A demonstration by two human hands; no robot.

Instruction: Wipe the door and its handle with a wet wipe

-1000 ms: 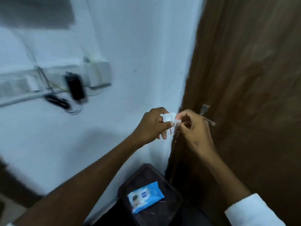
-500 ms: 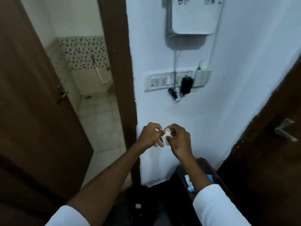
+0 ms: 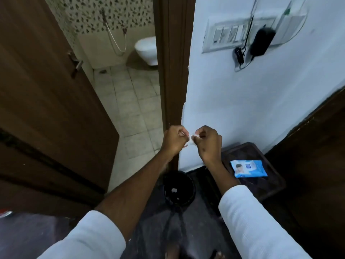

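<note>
Nearest, the left hand (image 3: 172,141) and right hand (image 3: 209,142) pinch a small crumpled wet wipe (image 3: 192,138) between them. The wipes pack (image 3: 249,168) lies right. Farther left, the open door (image 3: 46,109) shows its handle (image 3: 75,65).

The wipe (image 3: 192,138) is a small white crumpled scrap, pinched between both hands. The door (image 3: 46,109), dark brown wood, stands open at left, its metal lever handle (image 3: 76,64) near its edge, well apart from the wipe.
</note>
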